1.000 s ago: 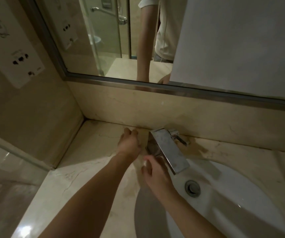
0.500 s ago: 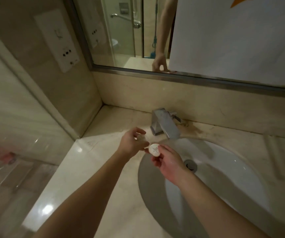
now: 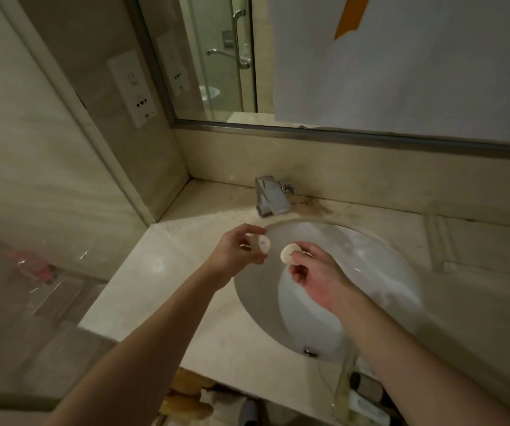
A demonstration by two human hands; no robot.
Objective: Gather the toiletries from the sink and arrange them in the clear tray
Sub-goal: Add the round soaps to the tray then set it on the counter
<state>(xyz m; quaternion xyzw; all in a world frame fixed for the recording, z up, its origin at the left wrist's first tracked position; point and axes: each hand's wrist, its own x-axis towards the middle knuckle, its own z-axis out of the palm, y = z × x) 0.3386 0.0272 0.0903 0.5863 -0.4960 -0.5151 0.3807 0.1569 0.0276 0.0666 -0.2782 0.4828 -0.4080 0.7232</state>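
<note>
My left hand (image 3: 237, 252) holds a small round white toiletry (image 3: 263, 243) with a printed face, fingers curled round it, above the left rim of the white sink (image 3: 370, 265). My right hand (image 3: 315, 272) pinches a second small round white toiletry (image 3: 287, 254) between thumb and fingers over the basin. The two items sit a few centimetres apart. A clear tray (image 3: 358, 401) with small packets inside shows at the bottom edge, under the counter's front and partly behind my right forearm.
A chrome faucet (image 3: 270, 198) stands at the back of the sink on the beige marble counter (image 3: 167, 272). A mirror (image 3: 370, 63) spans the wall above. A glass partition and a wall socket plate (image 3: 132, 87) are at left. Yellowish items (image 3: 186, 398) lie below the counter edge.
Both hands drew back from the faucet toward me. Each now holds a small round item, and the two hands have moved slightly apart. The view has tilted down, showing the counter front.
</note>
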